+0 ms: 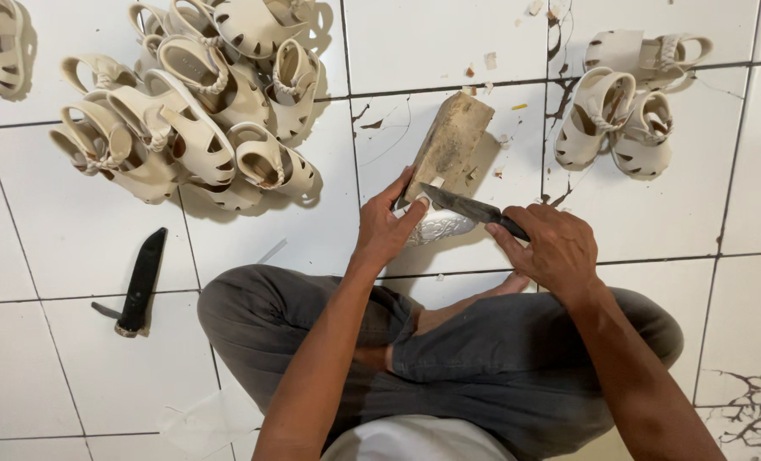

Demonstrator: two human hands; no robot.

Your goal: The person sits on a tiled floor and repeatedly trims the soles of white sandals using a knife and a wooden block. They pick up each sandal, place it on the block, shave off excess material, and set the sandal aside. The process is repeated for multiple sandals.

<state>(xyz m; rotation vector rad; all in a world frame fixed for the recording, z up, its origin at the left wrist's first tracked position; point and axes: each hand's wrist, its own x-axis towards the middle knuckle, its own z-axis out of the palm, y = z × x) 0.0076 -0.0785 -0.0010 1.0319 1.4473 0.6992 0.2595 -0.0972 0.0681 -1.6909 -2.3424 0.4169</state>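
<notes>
On the tiled floor (449, 34), against a wooden block (450, 143), the left hand (386, 226) pinched a white sole (439, 226), while the right hand (551, 248) gripped a knife (470, 207), fingers curled round its handle, blade over the sole.

Bare white tiled floor (73, 230) lies open along the left edge and between the two shoe groups at the top edge. A heap of cream plastic sandals (193, 111) blocks the top-left, three more cream sandals (624, 111) the top-right. A brown wooden block (450, 141) stands between them, and a black-handled knife (139, 283) lies near the left edge.
</notes>
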